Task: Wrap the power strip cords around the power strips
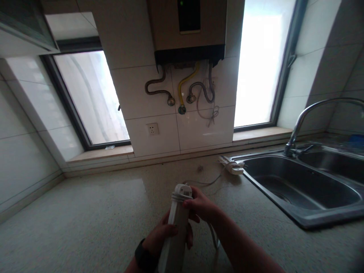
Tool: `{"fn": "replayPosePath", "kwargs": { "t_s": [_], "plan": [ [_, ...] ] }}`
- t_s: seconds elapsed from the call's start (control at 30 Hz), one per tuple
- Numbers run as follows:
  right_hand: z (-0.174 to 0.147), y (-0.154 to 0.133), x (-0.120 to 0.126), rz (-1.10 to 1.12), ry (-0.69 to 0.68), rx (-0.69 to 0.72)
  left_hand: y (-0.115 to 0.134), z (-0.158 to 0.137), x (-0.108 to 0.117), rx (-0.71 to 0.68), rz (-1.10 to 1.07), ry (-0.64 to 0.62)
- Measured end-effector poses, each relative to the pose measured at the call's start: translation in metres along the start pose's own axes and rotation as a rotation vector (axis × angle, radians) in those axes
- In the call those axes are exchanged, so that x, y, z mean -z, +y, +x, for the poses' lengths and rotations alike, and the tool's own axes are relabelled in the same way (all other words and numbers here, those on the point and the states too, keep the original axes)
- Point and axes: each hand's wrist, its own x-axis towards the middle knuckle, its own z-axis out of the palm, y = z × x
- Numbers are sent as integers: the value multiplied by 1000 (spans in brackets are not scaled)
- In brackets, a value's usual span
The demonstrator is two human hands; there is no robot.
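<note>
A long white power strip (pixel 176 227) is held tilted over the counter, its far end pointing away from me. Grey-white cord (pixel 179 196) is wrapped round that end in several turns. My left hand (pixel 162 233), with a black band on the wrist, grips the strip's body, thumb on top and fingers around the other side. At the far end, my right hand (pixel 200 204) has its thumb and fingers closed at the wound cord; its exact hold is partly hidden. One length of cord runs right towards a second white power strip (pixel 236 168) beside the sink. Another loop hangs below my right forearm.
A steel double sink (pixel 287 185) with a curved tap (pixel 298 125) is set into the speckled counter (pixel 85 220) at right. On the tiled wall are a socket (pixel 152 129) and a water heater (pixel 187 34) with hoses below, between two windows.
</note>
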Motion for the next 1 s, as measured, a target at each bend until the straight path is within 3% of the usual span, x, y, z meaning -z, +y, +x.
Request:
{"fn": "replayPosePath", "kwargs": {
  "t_s": [0.1, 0.23, 0.43, 0.53, 0.63, 0.73, 1.0],
  "plan": [
    [1, -1, 1, -57, 90, 16, 5, 2, 1, 61, 28, 46],
    [5, 1, 7, -68, 252, 111, 13, -2, 6, 68, 220, 259],
    [11, -1, 9, -206, 489, 259, 8, -4, 17, -215, 1183, 543],
    [12, 0, 2, -221, 560, 259, -5, 5, 17, -367, 1528, 636],
    [15, 9, -6, -220, 568, 243, -15, 14, 15, -364, 1737, 574],
    [18, 16, -9, -233, 544, 223, -15, 17, 15, -300, 1759, 565],
    [2, -9, -4, -217, 163, -67, 2, 6, 18, -208, 1602, 660]
  ]
}}
